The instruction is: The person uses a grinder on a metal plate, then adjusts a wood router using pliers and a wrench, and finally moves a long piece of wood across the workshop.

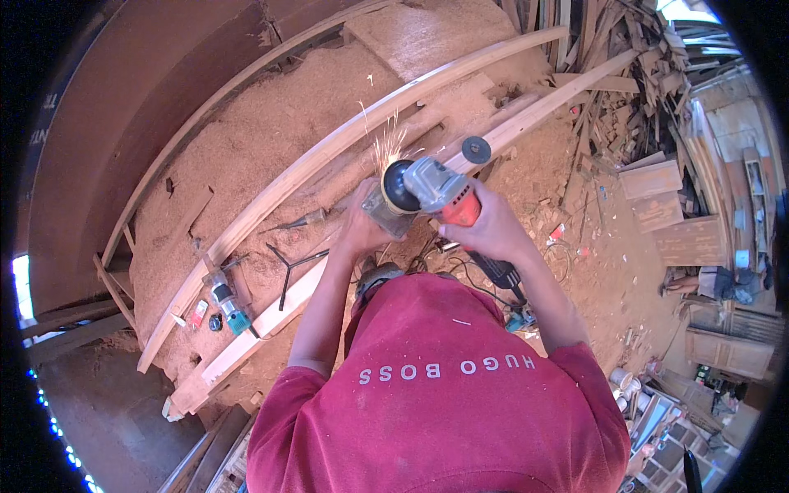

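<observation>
Sparks [389,149] flew from the angle grinder [440,187] where its disc [399,186] met the small squarish metal piece [386,220], which was held in the air, in view over the straight timber [534,119] and between its two ends. The right hand [491,222] had its fingers wrapped round the grinder's red body; whether one pressed a switch could not be told. The left hand [359,223] grasped the piece by its left side, bare and close to the disc, its fingertips partly hidden.

To be done well, this seemed to call for clamping the piece and putting both hands on the grinder, with light, even pressure and a shallow angle, lest the disc catch and kick. The sparks were best aimed away from the sawdust [271,123] beyond the timber's far edge, which looked able to smoulder. The teal power tool [226,302], near the timber's left end, lay well apart from the grinding
</observation>
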`<action>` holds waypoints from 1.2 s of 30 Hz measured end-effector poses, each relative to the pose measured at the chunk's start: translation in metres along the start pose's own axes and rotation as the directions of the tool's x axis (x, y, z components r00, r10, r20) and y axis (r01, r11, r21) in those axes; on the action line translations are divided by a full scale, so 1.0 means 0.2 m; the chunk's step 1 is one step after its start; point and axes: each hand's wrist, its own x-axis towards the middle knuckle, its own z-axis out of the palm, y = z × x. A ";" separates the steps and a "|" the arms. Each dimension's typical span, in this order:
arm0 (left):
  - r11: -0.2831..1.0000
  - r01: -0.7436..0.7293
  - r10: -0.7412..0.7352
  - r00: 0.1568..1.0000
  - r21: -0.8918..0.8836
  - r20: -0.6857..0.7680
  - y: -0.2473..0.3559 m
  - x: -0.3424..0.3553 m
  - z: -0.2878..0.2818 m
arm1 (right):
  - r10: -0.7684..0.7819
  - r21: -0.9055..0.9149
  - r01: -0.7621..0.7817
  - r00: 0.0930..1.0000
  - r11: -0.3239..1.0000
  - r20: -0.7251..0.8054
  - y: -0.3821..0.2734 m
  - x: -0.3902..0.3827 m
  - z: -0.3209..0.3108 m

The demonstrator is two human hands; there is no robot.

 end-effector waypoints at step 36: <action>0.997 -0.006 0.000 0.997 -0.081 -0.076 0.01 -0.01 0.06 | -0.009 0.031 0.008 1.000 0.999 0.026 -0.04 -0.01 0.05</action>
